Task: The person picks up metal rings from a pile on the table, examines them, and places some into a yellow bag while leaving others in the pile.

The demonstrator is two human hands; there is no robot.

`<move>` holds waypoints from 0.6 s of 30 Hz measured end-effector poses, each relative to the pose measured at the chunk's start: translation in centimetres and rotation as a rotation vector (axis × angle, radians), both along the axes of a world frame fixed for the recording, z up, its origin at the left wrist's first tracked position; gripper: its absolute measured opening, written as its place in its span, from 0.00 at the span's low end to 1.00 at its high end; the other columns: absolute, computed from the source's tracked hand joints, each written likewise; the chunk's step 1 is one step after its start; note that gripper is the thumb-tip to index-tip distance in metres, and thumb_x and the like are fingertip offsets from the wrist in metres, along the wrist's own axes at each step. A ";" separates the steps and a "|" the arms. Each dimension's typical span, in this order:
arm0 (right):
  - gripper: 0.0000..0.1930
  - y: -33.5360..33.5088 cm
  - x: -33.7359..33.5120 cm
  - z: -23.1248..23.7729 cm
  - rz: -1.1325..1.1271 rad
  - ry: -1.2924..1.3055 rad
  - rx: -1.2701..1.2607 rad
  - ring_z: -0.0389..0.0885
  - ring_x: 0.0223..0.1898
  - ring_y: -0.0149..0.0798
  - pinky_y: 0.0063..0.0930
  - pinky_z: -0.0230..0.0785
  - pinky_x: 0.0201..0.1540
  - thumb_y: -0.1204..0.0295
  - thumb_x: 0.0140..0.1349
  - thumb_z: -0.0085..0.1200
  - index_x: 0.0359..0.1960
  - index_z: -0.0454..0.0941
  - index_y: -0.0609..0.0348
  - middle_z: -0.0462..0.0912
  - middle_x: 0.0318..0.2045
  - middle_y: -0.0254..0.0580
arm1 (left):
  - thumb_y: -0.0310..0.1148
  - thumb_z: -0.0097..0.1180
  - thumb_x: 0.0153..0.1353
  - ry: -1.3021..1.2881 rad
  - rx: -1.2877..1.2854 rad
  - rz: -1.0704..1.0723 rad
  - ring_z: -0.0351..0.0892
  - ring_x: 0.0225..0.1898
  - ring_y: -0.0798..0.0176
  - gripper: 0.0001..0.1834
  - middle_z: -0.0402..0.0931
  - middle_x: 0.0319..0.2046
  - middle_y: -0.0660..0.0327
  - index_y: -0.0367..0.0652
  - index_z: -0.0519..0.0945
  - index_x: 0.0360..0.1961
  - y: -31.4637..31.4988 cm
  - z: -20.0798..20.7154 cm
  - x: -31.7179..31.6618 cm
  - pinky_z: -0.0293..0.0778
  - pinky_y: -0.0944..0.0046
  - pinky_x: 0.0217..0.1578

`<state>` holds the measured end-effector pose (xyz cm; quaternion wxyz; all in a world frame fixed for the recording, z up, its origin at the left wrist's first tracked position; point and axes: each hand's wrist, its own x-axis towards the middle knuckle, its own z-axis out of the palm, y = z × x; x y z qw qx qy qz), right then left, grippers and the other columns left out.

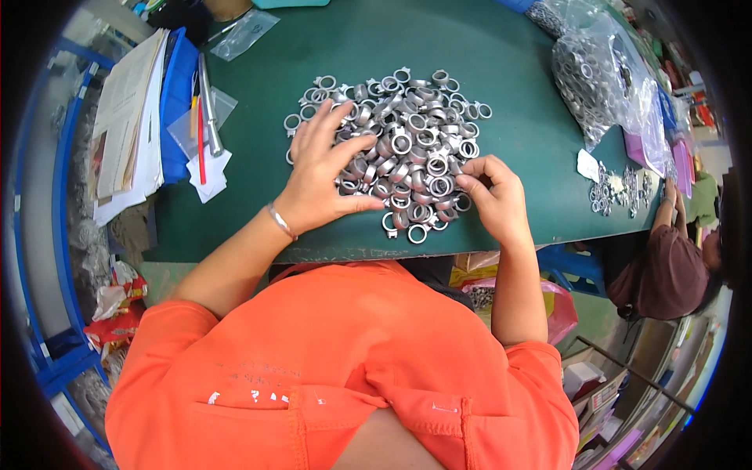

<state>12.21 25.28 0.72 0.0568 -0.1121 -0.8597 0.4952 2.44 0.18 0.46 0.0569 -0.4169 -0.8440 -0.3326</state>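
A heap of small grey metal rings (pixel 415 145), many with a small tab on the side, lies on the green tabletop in front of me. My left hand (pixel 317 172) rests at the heap's left side with its fingers spread, the fingertips over the rings and the thumb along the near edge. At the right edge of the heap, the thumb and forefinger of my right hand (pixel 500 200) are drawn together in a pinch beside the rings. Whatever lies between those fingertips is too small to make out.
A blue tray (pixel 178 102) with papers and pens stands at the left. Clear plastic bags of metal parts (pixel 587 74) sit at the far right, near small loose parts (pixel 619 192) and a white tag (pixel 587 165). Another person (pixel 666 262) sits beyond the table's right end.
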 end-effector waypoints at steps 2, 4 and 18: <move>0.04 -0.7 0.7 0.2 -0.009 -0.012 -0.324 0.73 0.27 0.24 0.18 0.66 0.32 0.79 0.54 0.56 0.30 0.75 0.65 0.77 0.27 0.33 | 0.28 0.68 0.40 0.066 0.255 0.047 0.70 0.47 0.56 0.18 0.70 0.46 0.55 0.42 0.78 0.36 0.4 1.1 0.4 0.67 0.63 0.45; 0.03 -1.8 1.5 0.8 0.023 0.046 -0.541 0.74 0.28 0.23 0.15 0.66 0.32 0.80 0.56 0.54 0.32 0.74 0.65 0.77 0.26 0.32 | 0.25 0.64 0.45 -0.301 0.371 -0.073 0.71 0.38 0.64 0.13 0.72 0.39 0.58 0.40 0.79 0.34 1.3 1.6 1.2 0.68 0.68 0.38; 0.06 -8.2 4.4 0.0 -0.036 0.357 -0.411 0.76 0.30 0.31 0.21 0.69 0.33 0.81 0.60 0.47 0.39 0.72 0.66 0.76 0.29 0.40 | 0.21 0.61 0.49 -0.633 0.513 -0.303 0.73 0.29 0.71 0.06 0.74 0.29 0.61 0.35 0.78 0.29 1.7 0.5 4.8 0.69 0.73 0.28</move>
